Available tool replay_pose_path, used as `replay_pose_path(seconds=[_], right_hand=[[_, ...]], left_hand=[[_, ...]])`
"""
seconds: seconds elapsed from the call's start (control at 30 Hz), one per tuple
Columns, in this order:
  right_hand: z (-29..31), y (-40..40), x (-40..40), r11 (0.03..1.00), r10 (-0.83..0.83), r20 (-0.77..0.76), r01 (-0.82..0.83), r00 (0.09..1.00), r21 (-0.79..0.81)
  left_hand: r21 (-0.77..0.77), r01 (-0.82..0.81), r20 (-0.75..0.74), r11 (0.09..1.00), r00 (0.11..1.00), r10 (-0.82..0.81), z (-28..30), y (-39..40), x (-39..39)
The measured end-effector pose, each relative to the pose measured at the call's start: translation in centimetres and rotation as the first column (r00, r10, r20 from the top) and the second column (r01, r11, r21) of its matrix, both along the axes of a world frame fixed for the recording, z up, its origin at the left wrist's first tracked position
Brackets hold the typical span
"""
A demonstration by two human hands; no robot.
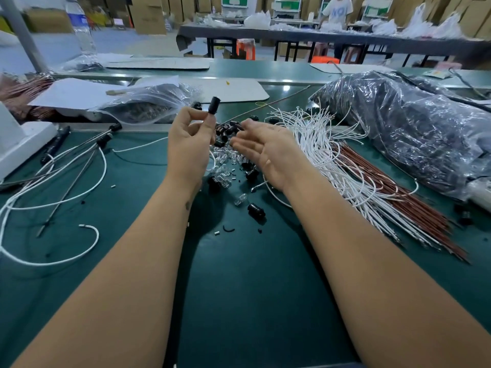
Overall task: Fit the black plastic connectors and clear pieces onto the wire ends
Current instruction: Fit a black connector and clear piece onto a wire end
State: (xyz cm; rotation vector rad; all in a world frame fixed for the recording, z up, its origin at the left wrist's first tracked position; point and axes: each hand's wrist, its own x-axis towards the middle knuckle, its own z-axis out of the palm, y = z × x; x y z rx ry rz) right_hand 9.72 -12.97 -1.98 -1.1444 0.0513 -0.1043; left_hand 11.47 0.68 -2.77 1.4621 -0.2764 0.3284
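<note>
Left hand (187,140): pinches one black connector (214,105) upright above the green bench (239,288), wire possibly attached. Right hand (261,150): open, fingers relaxed over the parts pile (231,155). Connector: light, rigid; grip its barrel. Clear pieces likely fragile, slippery. White wires (332,160) just right.

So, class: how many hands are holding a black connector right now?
1. The left hand pinches a black connector raised above the pile; the right hand hangs open over the loose parts, holding nothing.
</note>
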Motion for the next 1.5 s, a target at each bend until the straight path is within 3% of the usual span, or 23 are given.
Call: replay_pose_path(seconds=[0.13, 0.3, 0.5, 0.63, 1.07, 1.3, 1.5], right_hand=[[-0.4, 1.0, -0.1, 0.987, 0.065, 0.034, -0.059, 0.997, -0.148], [-0.5, 1.1, 0.2, 0.992, -0.074, 0.082, 0.081, 0.994, -0.093], [-0.3, -0.7, 0.1, 0.982, -0.186, 0.138, 0.180, 0.973, 0.059], [-0.1, -1.0, 0.1, 0.964, -0.258, 0.216, 0.267, 0.942, -0.014], [-0.6, -1.1, 0.2, 0.887, -0.240, 0.318, 0.340, 0.917, -0.312], [-1.2, -0.7, 0.4, 0.805, -0.119, 0.332, 0.286, 0.936, -0.519], [-1.1, -0.7, 0.3, 0.815, -0.137, 0.317, 0.289, 0.938, -0.502]], left_hand=[[0.054, 0.065, -0.009, 0.996, 0.998, -0.065, 0.0, -0.5, -0.2], [0.116, 0.078, -0.017, 0.990, 0.997, -0.077, -0.2, -0.5, 0.0], [0.301, 0.013, -0.021, 0.954, 1.000, -0.007, -1.1, 0.7, 1.1], [0.402, -0.023, -0.037, 0.915, 0.999, 0.041, -1.5, 1.0, 1.4], [0.384, 0.058, -0.047, 0.921, 0.998, -0.043, -1.3, 0.7, 1.0], [0.389, 0.073, -0.045, 0.918, 0.997, -0.060, -1.1, 0.6, 0.8], [0.386, -0.057, 0.074, 0.921, 0.997, 0.031, -1.0, 0.5, 1.0]])
